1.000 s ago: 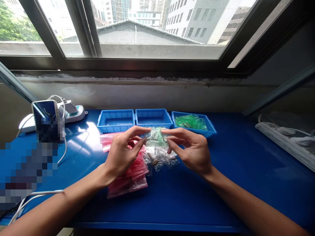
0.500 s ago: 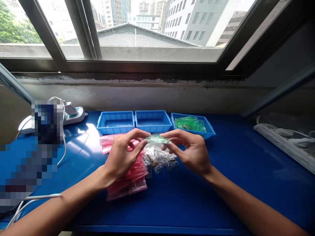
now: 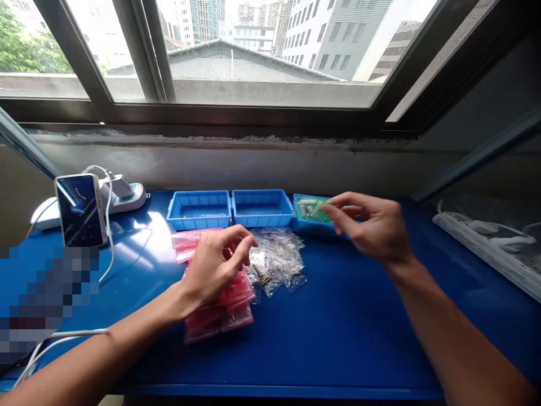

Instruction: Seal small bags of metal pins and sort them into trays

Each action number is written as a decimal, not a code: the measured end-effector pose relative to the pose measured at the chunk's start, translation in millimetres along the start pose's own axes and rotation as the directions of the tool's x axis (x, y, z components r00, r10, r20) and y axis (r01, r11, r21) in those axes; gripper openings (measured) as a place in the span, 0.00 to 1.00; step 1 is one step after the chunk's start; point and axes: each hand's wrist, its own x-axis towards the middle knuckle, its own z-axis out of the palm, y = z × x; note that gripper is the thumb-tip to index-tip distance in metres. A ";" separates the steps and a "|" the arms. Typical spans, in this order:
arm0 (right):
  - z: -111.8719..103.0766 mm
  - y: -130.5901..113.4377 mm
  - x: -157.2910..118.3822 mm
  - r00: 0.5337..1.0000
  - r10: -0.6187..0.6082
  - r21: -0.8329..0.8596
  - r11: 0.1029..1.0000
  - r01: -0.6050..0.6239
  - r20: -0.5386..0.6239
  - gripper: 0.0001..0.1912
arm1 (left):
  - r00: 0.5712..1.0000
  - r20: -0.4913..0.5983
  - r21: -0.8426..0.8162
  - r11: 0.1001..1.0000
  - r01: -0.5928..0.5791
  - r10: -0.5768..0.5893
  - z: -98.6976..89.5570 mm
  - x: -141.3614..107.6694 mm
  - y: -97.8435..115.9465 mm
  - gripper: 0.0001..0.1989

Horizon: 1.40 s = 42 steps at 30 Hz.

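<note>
As viewed from the head position, three blue plastic trays (image 3: 198, 210) in a row along the back of the blue bench (image 3: 338, 344), side by side and nearly touching. Right hand (image 3: 372, 225) raised over the rightmost tray (image 3: 316, 228), fingers (image 3: 338, 210) curled into a narrow pinch at the edge of a green plastic bag (image 3: 310, 208). Actual grip on that bag not determinable from the view. Bag lying inside the rightmost tray, pale items showing through the film. Left hand (image 3: 215, 265) low over the bench, fingers loosely curled, nothing held, fingertips just beside a heap of clear zip bags (image 3: 276, 259) with brass-coloured pins inside. Beneath the left hand, a stack of pink zip bags (image 3: 220, 321), touching the clear heap. Farther left, a smartphone (image 3: 79, 210) propped upright in front of a power strip (image 3: 131, 198), with a white cable (image 3: 107, 225) trailing down onto the bench. Lower left corner pixelated, contents unreadable.
</note>
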 end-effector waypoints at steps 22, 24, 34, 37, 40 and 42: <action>-39.5 20.3 10.0 0.994 -0.095 -0.553 0.832 0.046 -0.061 0.14 | 0.999 0.002 0.064 0.996 -0.055 0.055 0.4 -1.1 -2.3 0.13; -31.4 9.4 4.6 0.973 -0.190 -0.494 0.863 0.100 -0.133 0.12 | 0.998 0.008 0.068 0.996 -0.061 0.060 0.4 -1.1 -2.3 0.13; 33.0 20.0 -12.5 0.898 -0.066 -0.460 0.841 0.285 0.435 0.15 | 0.997 0.007 0.087 0.993 -0.078 0.077 1.5 -0.1 -4.3 0.13; 39.1 25.3 -13.5 0.910 -0.015 -0.530 0.809 0.255 0.415 0.13 | 0.997 0.009 0.084 0.993 -0.078 0.078 2.0 -1.0 -4.1 0.13; 41.0 25.8 -12.9 0.930 -0.041 -0.518 0.821 0.239 0.365 0.10 | 0.997 0.011 0.085 0.993 -0.077 0.076 2.0 -1.7 -3.8 0.13; 40.6 22.8 -12.4 0.947 -0.087 -0.448 0.865 0.226 0.309 0.08 | 0.997 0.009 0.083 0.994 -0.075 0.074 1.8 -1.7 -3.6 0.13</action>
